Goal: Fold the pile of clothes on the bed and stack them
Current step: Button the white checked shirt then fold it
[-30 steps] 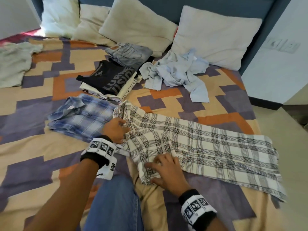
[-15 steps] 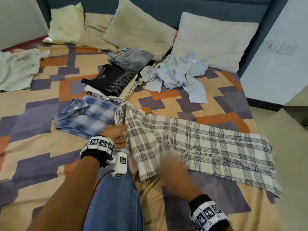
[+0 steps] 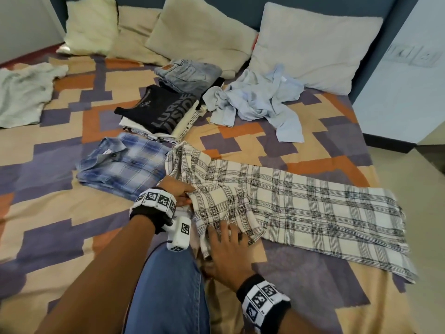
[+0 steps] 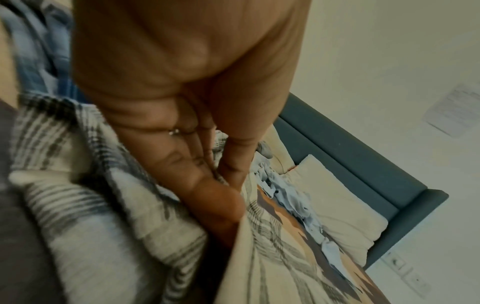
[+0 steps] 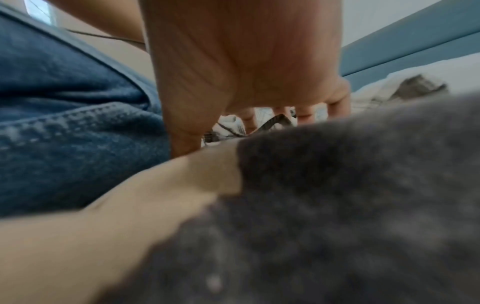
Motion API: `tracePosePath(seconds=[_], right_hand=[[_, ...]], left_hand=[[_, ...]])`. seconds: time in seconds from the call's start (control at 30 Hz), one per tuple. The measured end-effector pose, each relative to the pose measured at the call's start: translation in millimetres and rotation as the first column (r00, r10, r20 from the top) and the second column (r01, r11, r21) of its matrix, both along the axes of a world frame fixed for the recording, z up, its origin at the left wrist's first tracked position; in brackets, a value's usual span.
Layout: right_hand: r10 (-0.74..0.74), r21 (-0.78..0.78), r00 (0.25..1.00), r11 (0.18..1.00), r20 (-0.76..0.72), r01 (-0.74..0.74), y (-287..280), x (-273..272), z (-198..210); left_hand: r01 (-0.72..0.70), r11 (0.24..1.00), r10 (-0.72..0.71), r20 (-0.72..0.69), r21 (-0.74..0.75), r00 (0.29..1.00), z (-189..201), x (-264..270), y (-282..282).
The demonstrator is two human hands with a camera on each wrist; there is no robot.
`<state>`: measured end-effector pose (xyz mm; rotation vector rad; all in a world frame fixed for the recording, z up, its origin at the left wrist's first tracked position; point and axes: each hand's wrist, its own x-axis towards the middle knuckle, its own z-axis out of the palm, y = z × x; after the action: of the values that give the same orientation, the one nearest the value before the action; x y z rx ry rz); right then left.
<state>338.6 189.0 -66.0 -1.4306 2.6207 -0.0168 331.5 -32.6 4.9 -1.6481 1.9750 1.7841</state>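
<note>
A white-and-black plaid shirt (image 3: 289, 201) lies spread across the bed, its length running to the right. My left hand (image 3: 179, 191) holds its left edge; in the left wrist view, thumb and fingers (image 4: 226, 174) pinch a fold of the plaid shirt (image 4: 78, 185). My right hand (image 3: 224, 239) lies with fingers spread on the shirt's folded near edge, pressing it to the bed. Beside my left hand sits a folded blue plaid shirt (image 3: 122, 162). Behind it is a stack topped by a black T-shirt (image 3: 163, 109), then folded jeans (image 3: 187, 73). A crumpled light-blue shirt (image 3: 260, 97) lies unfolded.
My knee in blue jeans (image 3: 168, 285) rests on the patterned bedspread (image 3: 60, 213) between my arms. A pale grey-green garment (image 3: 21, 92) lies at the far left. Pillows (image 3: 313, 44) line the blue headboard. The bed's right edge (image 3: 385, 189) drops to the floor.
My right hand swept quickly over the shirt's near fold and now rests on it a little further left. My left hand kept its hold at the shirt's left edge.
</note>
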Motion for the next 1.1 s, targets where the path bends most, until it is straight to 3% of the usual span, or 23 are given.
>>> tracePosePath(seconds=[0.07, 0.13, 0.17, 0.23, 0.3, 0.4, 0.5, 0.57, 0.63, 0.73, 0.87, 0.97, 1.1], right_hand=[[0.012, -0.044, 1.0, 0.999, -0.016, -0.013, -6, 0, 2], [-0.003, -0.262, 0.999, 0.965, 0.054, 0.017, -5, -11, 2], [-0.007, -0.403, 0.988, 0.913, 0.151, 0.068, -3, -19, 2], [0.059, -0.574, 0.925, 0.798, 0.376, 0.183, 3, -38, 12], [0.133, -0.676, 0.873, 0.69, 0.47, 0.259, 8, -59, 31], [0.208, -0.658, 0.715, 0.616, 0.667, 0.434, 7, -90, 58], [0.264, -0.644, 0.61, 0.518, 0.747, 0.563, 3, -120, 76], [0.299, -0.635, 0.565, 0.463, 0.769, 0.619, -2, -139, 86], [0.311, -0.631, 0.554, 0.468, 0.773, 0.619, -4, -152, 92], [0.327, -0.662, 0.59, 0.517, 0.738, 0.542, -3, -162, 95], [0.383, -0.74, 0.783, 0.657, 0.49, 0.142, 6, -143, 80], [0.401, -0.66, 0.765, 0.75, 0.504, 0.041, 5, -120, 47], [0.382, -0.642, 0.67, 0.744, 0.636, 0.186, -2, -107, 42]], left_hand=[[0.0, 1.0, 0.0, -0.019, 0.027, 1.0, 1, 7, -5], [0.173, 0.981, -0.169, 0.046, -0.088, 0.985, 1, 10, -16], [0.254, 0.933, -0.234, 0.108, -0.254, 0.966, -1, 9, -25], [0.167, 0.82, -0.137, 0.095, -0.547, 0.986, 6, 5, -38], [0.186, 0.626, -0.169, 0.101, -0.758, 0.98, 9, -7, -55], [0.453, 0.402, -0.415, 0.283, -0.796, 0.865, 8, -32, -80], [0.662, 0.233, -0.503, 0.495, -0.712, 0.709, 3, -53, -105], [0.726, 0.134, -0.534, 0.568, -0.674, 0.626, -1, -66, -116], [0.736, 0.124, -0.588, 0.549, -0.665, 0.595, 0, -76, -124], [0.693, 0.172, -0.625, 0.467, -0.7, 0.626, -2, -87, -138], [0.505, 0.217, -0.595, 0.297, -0.835, 0.747, -10, -80, -148], [0.53, 0.206, -0.537, 0.358, -0.823, 0.764, -13, -77, -143], [0.564, 0.136, -0.559, 0.407, -0.814, 0.722, -16, -75, -136]])
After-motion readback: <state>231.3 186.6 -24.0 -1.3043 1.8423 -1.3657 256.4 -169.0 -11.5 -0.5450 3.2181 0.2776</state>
